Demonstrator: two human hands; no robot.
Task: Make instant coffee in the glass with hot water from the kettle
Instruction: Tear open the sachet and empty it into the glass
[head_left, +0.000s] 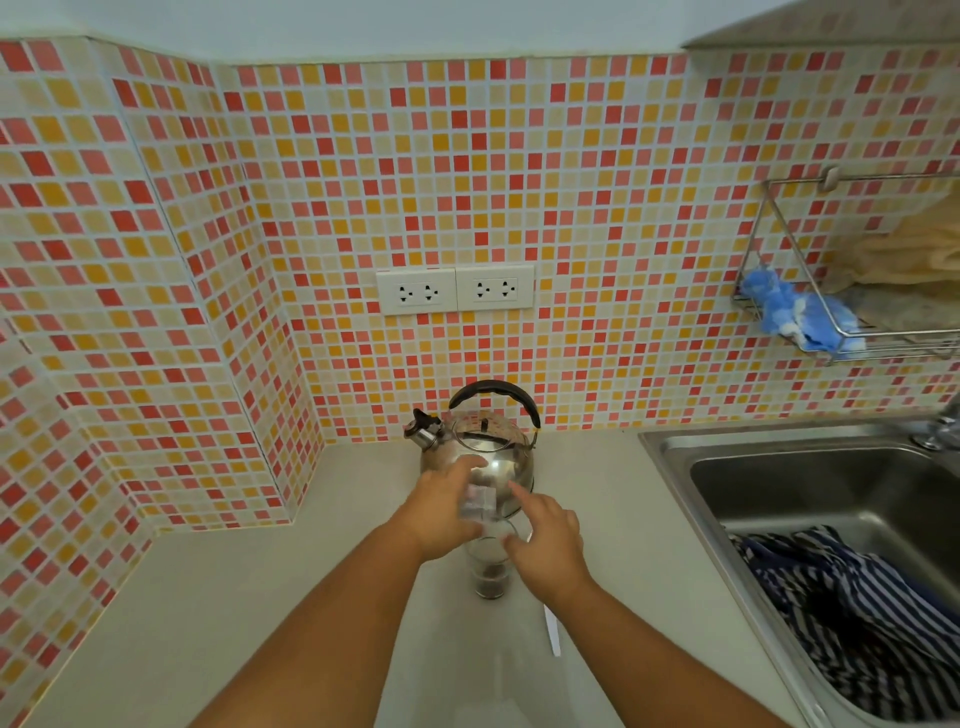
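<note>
A clear glass (488, 569) stands on the pale counter with dark coffee powder at its bottom. Just above its rim my left hand (447, 512) holds a small clear sachet (480, 504), blurred. My right hand (545, 540) hovers right beside it, index finger stretched toward the sachet and thumb near the glass rim; whether it grips the sachet is unclear. Behind the hands a shiny steel kettle (493, 452) with a black handle and a whistle spout stands against the tiled wall.
A steel sink (810, 478) lies to the right with a striped cloth (857, 613) in it. A white strip (553, 629) lies on the counter near my right forearm. Twin wall sockets (454, 288) and a wire rack (841, 291) are on the wall.
</note>
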